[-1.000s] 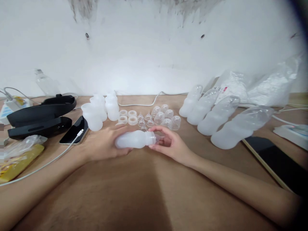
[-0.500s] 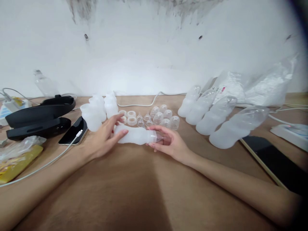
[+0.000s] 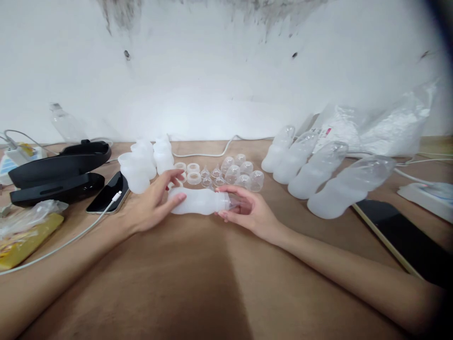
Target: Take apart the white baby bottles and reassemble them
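Note:
A frosted white baby bottle [image 3: 200, 201] lies sideways between my hands over the brown table [image 3: 198, 283]. My left hand [image 3: 150, 205] grips its base end with fingers curled round it. My right hand [image 3: 247, 212] pinches the neck end, where a clear teat [image 3: 234, 203] sits. Just behind are white screw rings [image 3: 189, 172], small clear teats [image 3: 211, 177] and clear dome caps [image 3: 242, 174]. Several open bottle bodies [image 3: 143, 163] stand at the left of those parts.
Several capped bottles [image 3: 318, 172] lie in a row at the right, with plastic bags [image 3: 382, 125] behind. A black tablet [image 3: 406, 241] lies at far right. At left are a phone on a cable [image 3: 108, 193], a black device [image 3: 58, 172] and a yellow packet [image 3: 24, 236].
My left hand slid from under the bottle's middle to its base end, fingers now reaching round it. The bottle shifted slightly away from me. My right hand stayed at the neck.

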`<state>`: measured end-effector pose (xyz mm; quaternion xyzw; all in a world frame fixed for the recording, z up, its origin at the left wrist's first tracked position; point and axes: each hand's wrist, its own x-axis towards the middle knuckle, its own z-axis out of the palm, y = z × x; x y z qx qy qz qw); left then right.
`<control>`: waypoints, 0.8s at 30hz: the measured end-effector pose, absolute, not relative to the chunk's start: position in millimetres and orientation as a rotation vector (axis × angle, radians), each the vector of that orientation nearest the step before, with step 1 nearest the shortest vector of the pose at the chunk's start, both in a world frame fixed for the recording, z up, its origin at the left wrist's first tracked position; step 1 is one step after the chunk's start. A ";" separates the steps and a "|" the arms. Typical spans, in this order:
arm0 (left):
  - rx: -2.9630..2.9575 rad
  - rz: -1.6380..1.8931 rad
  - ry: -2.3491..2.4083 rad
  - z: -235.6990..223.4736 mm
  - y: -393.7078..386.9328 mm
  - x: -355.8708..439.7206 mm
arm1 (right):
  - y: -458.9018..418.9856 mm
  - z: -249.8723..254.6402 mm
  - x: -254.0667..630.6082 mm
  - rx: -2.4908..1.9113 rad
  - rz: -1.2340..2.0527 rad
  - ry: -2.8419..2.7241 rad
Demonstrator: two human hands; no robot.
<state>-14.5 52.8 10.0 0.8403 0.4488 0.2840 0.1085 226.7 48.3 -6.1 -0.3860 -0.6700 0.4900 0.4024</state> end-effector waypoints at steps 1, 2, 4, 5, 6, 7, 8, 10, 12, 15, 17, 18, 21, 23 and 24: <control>2.423 0.759 1.336 12.1 54.1 -14.9 | 48.0 -6.1 226.7 -0.970 1.238 -1.696; 2.399 0.674 1.345 13.5 55.0 -15.2 | 47.9 -6.2 226.8 -0.969 1.242 -1.700; 2.449 0.587 1.318 13.6 55.1 -15.7 | 48.5 -6.6 227.4 -0.972 1.247 -1.703; 2.513 0.605 1.289 12.4 54.6 -16.0 | 48.9 -6.7 227.8 -0.974 1.245 -1.700; 2.592 0.650 1.254 10.6 53.9 -16.3 | 49.4 -6.8 228.1 -0.974 1.240 -1.696; 2.682 0.708 1.216 8.7 53.2 -16.6 | 49.7 -6.9 228.3 -0.971 1.232 -1.690; 2.764 0.763 1.177 7.0 52.6 -16.9 | 49.8 -6.8 228.4 -0.967 1.225 -1.688; 2.843 0.845 1.116 6.0 51.9 -17.1 | 49.4 -6.2 228.2 -0.957 1.212 -1.692; 2.747 0.888 1.091 9.5 51.8 -16.3 | 48.2 -5.3 227.7 -0.942 1.192 -1.691; 2.455 0.741 1.226 20.4 51.0 -14.1 | 46.6 -4.4 226.9 -0.895 1.141 -1.687; 2.333 0.594 1.331 26.1 50.0 -13.0 | 46.2 -4.6 226.5 -0.869 1.120 -1.695; 2.312 0.550 1.355 27.2 49.5 -12.8 | 46.2 -4.9 226.4 -0.869 1.121 -1.695; 2.405 0.592 1.309 22.8 49.1 -13.7 | 46.3 -5.7 227.0 -0.897 1.191 -1.667; 2.589 0.699 1.228 15.8 49.3 -15.3 | 46.7 -6.0 228.1 -0.900 1.290 -1.643; 2.694 0.746 1.185 12.2 49.3 -16.4 | 47.0 -6.1 228.6 -0.893 1.345 -1.632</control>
